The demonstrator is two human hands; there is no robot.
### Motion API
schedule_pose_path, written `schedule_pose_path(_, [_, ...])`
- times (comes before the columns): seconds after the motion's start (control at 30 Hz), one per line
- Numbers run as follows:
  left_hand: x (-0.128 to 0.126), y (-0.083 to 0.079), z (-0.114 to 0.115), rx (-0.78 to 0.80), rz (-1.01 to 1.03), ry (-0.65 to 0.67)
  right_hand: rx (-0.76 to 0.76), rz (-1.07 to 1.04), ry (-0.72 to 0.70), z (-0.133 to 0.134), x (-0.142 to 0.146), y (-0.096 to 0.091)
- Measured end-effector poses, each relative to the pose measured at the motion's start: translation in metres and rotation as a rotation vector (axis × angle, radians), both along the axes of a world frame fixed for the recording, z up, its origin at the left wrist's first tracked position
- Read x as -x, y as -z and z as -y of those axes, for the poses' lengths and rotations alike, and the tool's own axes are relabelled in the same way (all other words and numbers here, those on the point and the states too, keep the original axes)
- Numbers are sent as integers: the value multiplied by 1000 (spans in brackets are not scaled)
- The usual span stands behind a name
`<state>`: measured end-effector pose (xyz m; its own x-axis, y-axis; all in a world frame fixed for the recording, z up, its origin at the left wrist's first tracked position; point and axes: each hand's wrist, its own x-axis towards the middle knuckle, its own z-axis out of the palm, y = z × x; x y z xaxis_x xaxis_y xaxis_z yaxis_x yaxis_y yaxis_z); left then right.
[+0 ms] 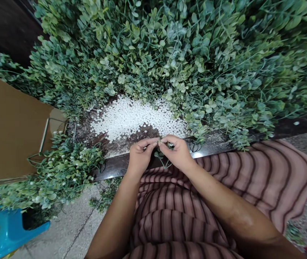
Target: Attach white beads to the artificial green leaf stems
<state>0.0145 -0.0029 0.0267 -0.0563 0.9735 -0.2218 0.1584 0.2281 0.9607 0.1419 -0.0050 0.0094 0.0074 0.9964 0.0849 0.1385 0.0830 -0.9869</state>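
At the table's near edge, my left hand (139,155) and my right hand (179,153) meet, thumbs and forefingers pinched together. Between them is a small artificial green leaf sprig (159,154), whose thin stem loops down below the fingers. Whatever tiny part sits right at the fingertips is hidden. Just beyond my hands, a spread of small white beads (134,117) covers part of the dark tabletop (115,166). To the left, finished-looking sprigs with white beads among their leaves (69,158) lie in a bunch.
A large heap of artificial greenery (153,50) fills the back and right of the table. At left stands a cardboard box (13,129) with a bent metal wire (44,136) by it. A blue plastic stool (4,230) is on the speckled floor (72,219). Striped cloth (175,208) covers my lap.
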Motion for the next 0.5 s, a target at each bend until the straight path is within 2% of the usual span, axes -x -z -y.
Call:
schedule_pose_path(0.2, [0,1,1,54,39,-34,38,-13,-9,-1,-2,-3])
schedule_pose_path(0.5, [0,1,1,52,37,-27,47,-13,-7,-1,-2,-3])
